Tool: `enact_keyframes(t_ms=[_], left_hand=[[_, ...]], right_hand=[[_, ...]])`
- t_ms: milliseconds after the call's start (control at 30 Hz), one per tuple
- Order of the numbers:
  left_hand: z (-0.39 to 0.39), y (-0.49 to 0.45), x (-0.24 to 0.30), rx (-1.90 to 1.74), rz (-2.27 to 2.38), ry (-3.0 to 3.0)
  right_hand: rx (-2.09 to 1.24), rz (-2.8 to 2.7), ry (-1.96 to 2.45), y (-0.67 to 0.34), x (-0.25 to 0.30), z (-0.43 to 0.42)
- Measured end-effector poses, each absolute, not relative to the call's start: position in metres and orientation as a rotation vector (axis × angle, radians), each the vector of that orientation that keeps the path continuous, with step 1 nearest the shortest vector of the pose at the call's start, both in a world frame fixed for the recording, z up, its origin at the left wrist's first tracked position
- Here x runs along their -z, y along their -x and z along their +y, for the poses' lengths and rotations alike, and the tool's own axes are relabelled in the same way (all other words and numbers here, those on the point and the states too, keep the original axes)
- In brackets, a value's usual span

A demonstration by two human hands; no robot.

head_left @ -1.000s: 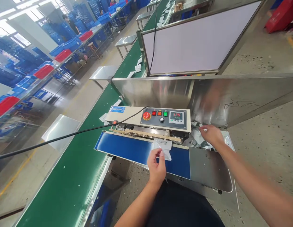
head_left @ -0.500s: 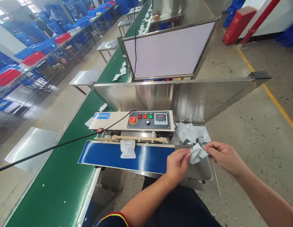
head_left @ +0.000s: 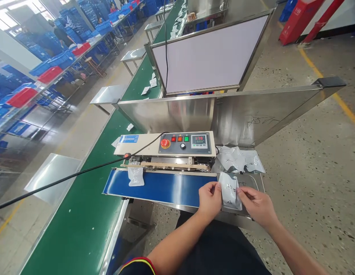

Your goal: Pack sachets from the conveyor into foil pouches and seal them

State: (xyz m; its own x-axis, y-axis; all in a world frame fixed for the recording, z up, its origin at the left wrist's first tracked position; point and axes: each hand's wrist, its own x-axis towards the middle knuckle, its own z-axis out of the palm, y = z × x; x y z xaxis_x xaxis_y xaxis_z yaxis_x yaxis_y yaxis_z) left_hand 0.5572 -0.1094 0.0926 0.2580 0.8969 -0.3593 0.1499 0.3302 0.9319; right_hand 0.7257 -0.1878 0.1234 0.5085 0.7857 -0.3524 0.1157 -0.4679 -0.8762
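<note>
A small clear plastic pouch (head_left: pixel 230 190) lies over the steel tray (head_left: pixel 253 182), pinched from both sides. My left hand (head_left: pixel 210 199) grips its left edge and my right hand (head_left: pixel 256 206) grips its lower right edge. Just left of the pouch runs the blue belt (head_left: pixel 166 186) of a band sealing machine (head_left: pixel 168 148). Another pouch (head_left: pixel 135 175) rides on that belt near its left end, under the sealing bar. A heap of loose pouches (head_left: pixel 239 159) sits on the tray behind my hands.
A long green conveyor (head_left: pixel 88 214) passes left of the machine with several pouches on it. A black cable (head_left: pixel 65 177) crosses it. Steel panels (head_left: pixel 252 114) stand behind the machine. Blue and red crates (head_left: pixel 51 67) fill racks at far left, where a person stands.
The pouch in both hands has turned upright and come down onto the tray beside the belt. The pouch on the belt has travelled left.
</note>
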Motion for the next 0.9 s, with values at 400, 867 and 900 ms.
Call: enact_keyframes(t_ms=[400,867,900], left_hand=[[-0.063,-0.525,-0.068,-0.851,1.415,-0.833],[-0.097,-0.505,-0.117,-1.082,1.183,-1.565],[-0.095,-0.516,-0.119,-1.083,1.11,-1.636]], right_hand=[[-1.272,-0.591,1.936,-0.708,-0.087,-0.12],[-0.797,-1.434,2.589,-0.816,-0.123,-0.059],[-0.834,-1.452,2.524,-0.819,-0.136,-0.064]])
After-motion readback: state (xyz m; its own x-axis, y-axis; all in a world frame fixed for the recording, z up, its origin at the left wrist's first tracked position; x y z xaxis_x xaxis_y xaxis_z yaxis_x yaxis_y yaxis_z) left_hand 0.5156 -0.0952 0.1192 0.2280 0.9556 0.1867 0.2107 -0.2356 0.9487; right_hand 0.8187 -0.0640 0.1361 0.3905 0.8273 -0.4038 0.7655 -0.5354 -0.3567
